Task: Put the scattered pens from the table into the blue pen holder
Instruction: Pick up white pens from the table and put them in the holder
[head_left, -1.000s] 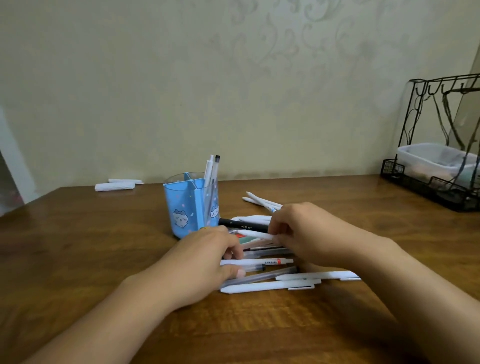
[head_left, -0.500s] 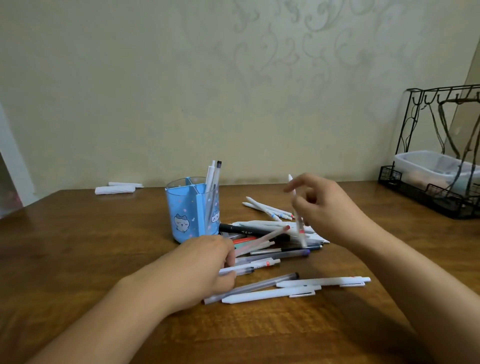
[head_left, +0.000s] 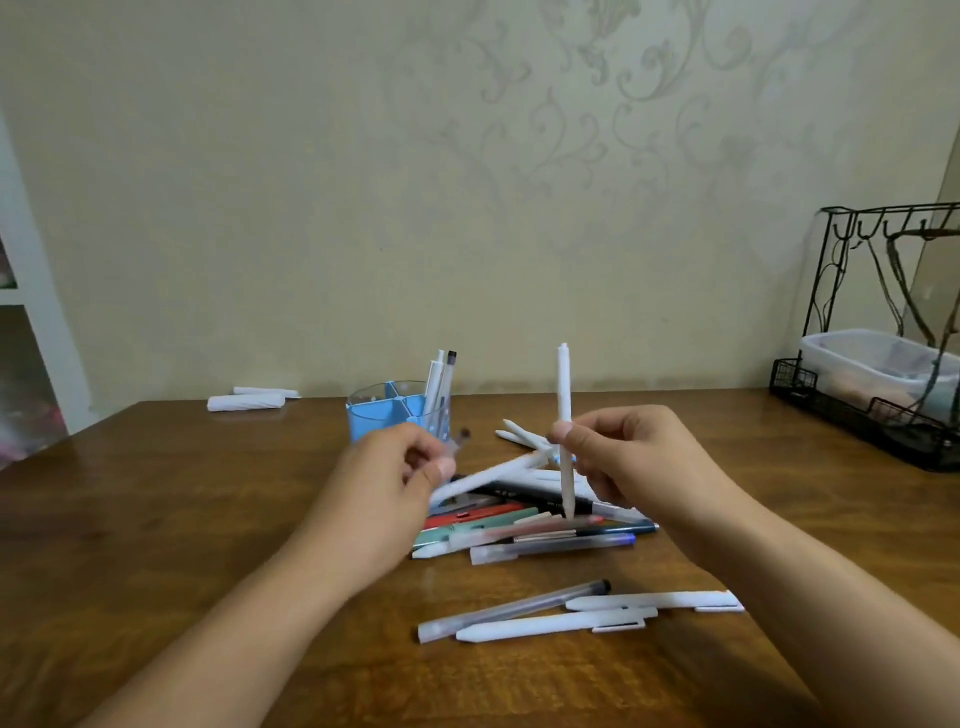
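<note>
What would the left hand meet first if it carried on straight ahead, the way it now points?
Probably the blue pen holder, just beyond the left hand, which grips a white pen; depth is unclear from one view.

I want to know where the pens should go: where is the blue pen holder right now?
In the head view the blue pen holder stands left of centre on the table, just behind the left hand.

The left hand hides the lower front of the blue pen holder. The white pen in its grip is motion-blurred. Wire rack and plastic tub are cut off at the right edge; tub contents unclear.
</note>
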